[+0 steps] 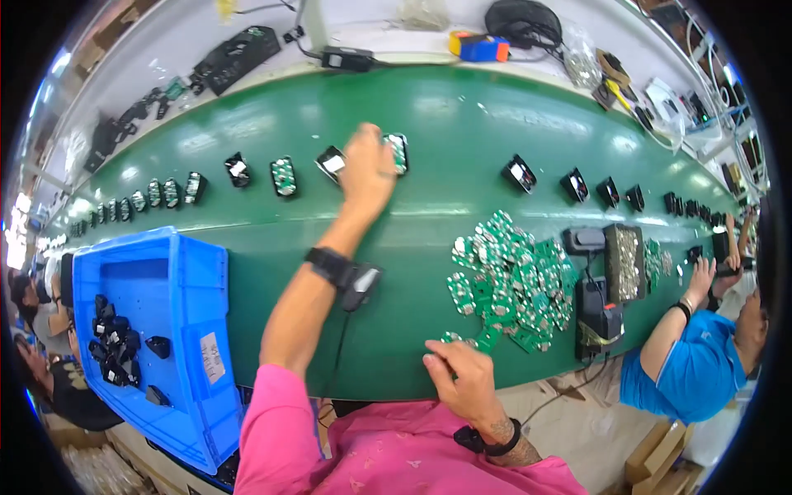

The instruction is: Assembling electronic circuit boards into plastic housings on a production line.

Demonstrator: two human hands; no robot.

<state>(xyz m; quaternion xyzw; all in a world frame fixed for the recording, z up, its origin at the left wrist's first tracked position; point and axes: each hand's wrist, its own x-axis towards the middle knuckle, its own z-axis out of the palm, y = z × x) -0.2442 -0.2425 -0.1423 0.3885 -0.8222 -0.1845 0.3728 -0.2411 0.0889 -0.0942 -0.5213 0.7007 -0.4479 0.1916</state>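
My left hand (369,172) reaches out over the green bench, its fingers bent and closed at the side of a black plastic case (402,154) with a green circuit board in it. Just left of that hand lies another black case (332,162) with a white patch inside. My right hand (464,378) is at the near edge of a heap of green circuit boards (516,280). Its thumb and index finger are apart, with no board visible between them. One loose board (451,337) lies right beyond the index fingertip.
Black cases with boards (283,176) stand in a row to the left, and open black cases (520,173) to the right. A blue crate (198,289) holds small black parts. A corded black device (360,286) lies beside my left forearm. A co-worker in blue (701,363) sits at the right.
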